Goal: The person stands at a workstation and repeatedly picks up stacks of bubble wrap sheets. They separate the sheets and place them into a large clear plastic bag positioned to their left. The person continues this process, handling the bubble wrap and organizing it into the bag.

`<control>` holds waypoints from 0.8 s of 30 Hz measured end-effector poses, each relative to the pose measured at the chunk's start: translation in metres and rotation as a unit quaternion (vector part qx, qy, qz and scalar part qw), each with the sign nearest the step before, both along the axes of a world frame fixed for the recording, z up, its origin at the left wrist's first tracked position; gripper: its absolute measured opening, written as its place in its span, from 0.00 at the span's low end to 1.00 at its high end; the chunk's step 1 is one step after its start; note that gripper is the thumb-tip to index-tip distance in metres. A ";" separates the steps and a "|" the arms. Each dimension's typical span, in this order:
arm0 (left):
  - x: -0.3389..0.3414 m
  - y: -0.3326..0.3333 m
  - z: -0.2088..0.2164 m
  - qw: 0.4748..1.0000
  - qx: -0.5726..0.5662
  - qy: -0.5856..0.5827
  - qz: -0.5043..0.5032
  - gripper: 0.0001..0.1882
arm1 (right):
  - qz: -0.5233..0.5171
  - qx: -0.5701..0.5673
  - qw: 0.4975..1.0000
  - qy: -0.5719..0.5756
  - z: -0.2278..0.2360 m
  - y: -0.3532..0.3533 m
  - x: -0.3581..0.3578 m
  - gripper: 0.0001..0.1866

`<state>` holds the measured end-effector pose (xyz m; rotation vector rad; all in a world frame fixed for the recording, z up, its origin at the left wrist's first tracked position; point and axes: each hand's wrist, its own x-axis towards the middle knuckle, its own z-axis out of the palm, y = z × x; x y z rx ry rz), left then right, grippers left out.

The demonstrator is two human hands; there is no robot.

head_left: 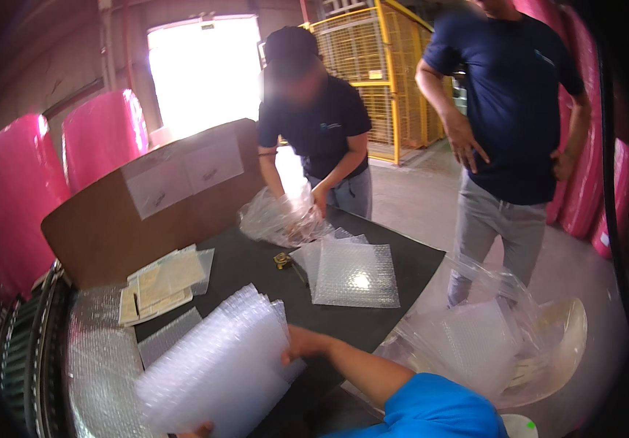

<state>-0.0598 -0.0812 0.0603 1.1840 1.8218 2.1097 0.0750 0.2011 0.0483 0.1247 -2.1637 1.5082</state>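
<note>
The right hand (pixel 300 346) grips the right edge of a bubble-wrap stack (pixel 216 361) above the bench (pixel 250 264); the left hand (pixel 201 430), mostly cropped, is at its near edge, its grip impossible to tell. Beyond the right hand lie loose bubble-wrap sheets (pixel 357 276).

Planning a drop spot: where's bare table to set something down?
Bare black tabletop: between the held bubble stack and papers, toward the small yellow item; also the right corner, beyond the loose bubble sheets. Crowded: left side, under papers; far edge, around the clear bag.
</note>
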 end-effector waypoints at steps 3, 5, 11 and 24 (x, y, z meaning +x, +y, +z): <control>0.009 0.014 -0.007 0.999 -0.034 0.001 -0.004 0.30 | 0.061 -0.215 0.974 -0.042 -0.019 -0.022 0.010 0.52; 0.014 0.014 -0.011 0.999 -0.046 -0.003 -0.004 0.29 | 0.066 -0.210 0.975 0.006 -0.014 -0.030 0.012 0.53; 0.018 0.010 -0.019 0.997 -0.074 -0.011 0.005 0.28 | 0.041 -0.163 0.985 -0.032 0.027 -0.039 0.020 0.57; 0.021 0.009 -0.031 0.997 -0.079 -0.023 0.016 0.26 | 0.018 -0.183 0.983 -0.019 -0.007 -0.033 0.022 0.50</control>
